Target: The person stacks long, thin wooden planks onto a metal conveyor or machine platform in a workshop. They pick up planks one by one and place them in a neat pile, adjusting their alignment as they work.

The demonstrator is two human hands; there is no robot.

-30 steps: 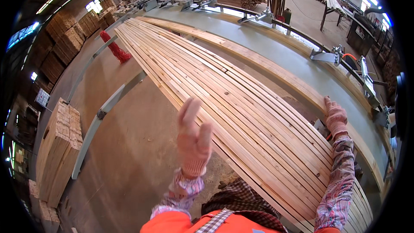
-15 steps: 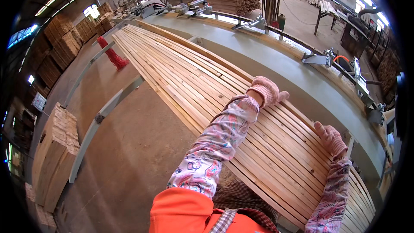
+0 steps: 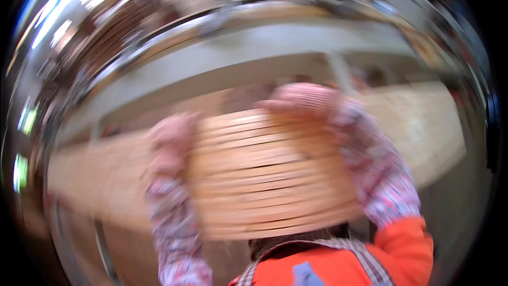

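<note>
A wide row of long, pale wooden strips (image 3: 254, 175) lies side by side in front of me, with narrow dark gaps between some of them. My left hand (image 3: 172, 140), in a pink knitted glove, is at the far edge of the row, left of the middle. Farther right, my right hand (image 3: 304, 98), gloved the same way, lies over that far edge, its thumb side toward the left. Motion smears the fingers of both hands, and the far side of the strips hides some of them. Whether they grip the strips cannot be made out.
Beyond the strips runs a long grey metal beam (image 3: 238, 55), with a blurred rail and fittings along it. A pale upright bar (image 3: 341, 71) joins it near my right hand. Grey supports (image 3: 106, 251) stand below at the left. Stacked timber (image 3: 106, 37) shows far left.
My view has swung right, so the strips now run across it and everything is blurred. My right hand now sits at the far edge on the right, my left hand at the left.
</note>
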